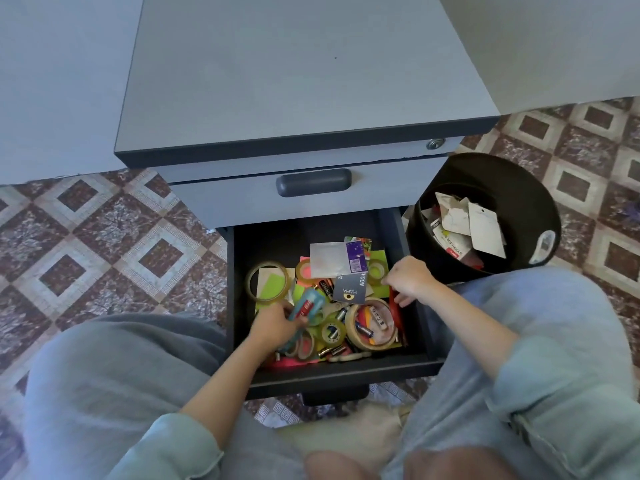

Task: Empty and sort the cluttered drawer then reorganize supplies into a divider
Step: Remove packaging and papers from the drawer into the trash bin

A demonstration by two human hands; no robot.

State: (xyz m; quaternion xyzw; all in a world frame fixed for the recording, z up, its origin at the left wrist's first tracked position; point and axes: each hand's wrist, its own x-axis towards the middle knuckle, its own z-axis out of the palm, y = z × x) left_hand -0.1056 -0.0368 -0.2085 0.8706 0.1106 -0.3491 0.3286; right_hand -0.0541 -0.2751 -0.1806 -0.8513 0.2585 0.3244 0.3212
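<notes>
We look down into the open drawer [341, 375], pulled out toward our knees, its dark floor bare at the back and heaped with supplies toward the front. Our left hand [275, 323] lies in the front left of the heap, fingers curled round a blue tool [306, 304] with a red label, which juts up and right from the fist. Just behind that hand sits a clear tape roll [266, 280] on green notes [273, 284]. Our right hand [408, 278] hangs over the right side of the drawer, knuckles up and fingers bent down, its fingertips at the edge of a small tape roll [376, 270]; we cannot tell whether it has hold of anything. Between the two hands lie a dark card [350, 289], a white sheet [327, 259], loose batteries [325, 286] and a wide beige tape roll [370, 328] with more bits inside its ring. Above the open drawer is a shut one with a dark handle [313, 182], under the grey cabinet top [304, 81]. Beside the cabinet on the right stands a black bin [519, 188] holding paper scraps and packaging, on a patterned tile floor [104, 237].
</notes>
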